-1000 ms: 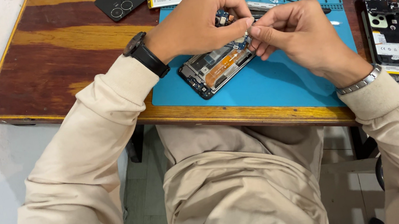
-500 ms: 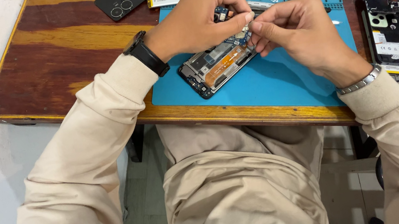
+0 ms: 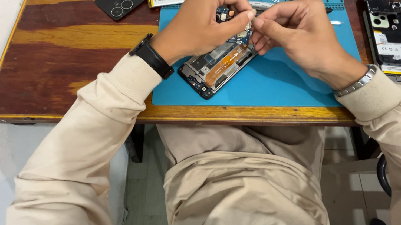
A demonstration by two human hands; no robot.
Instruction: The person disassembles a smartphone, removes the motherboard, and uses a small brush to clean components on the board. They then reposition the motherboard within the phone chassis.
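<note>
Your table (image 3: pixel 63 49) carries a blue mat (image 3: pixel 282 79) near its front edge. The opened phone (image 3: pixel 217 65) lies on the mat's left half. Your left hand (image 3: pixel 198 22) grips its top end; your right hand (image 3: pixel 297 35) pinches something tiny just beside.

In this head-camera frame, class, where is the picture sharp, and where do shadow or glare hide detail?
Head view: even, soft light; opened phone and blue mat sharp; left hand shades the board beneath; mild sheen on the wooden table; no blur; the tiny part pinched by the right hand is unreadable.
</note>
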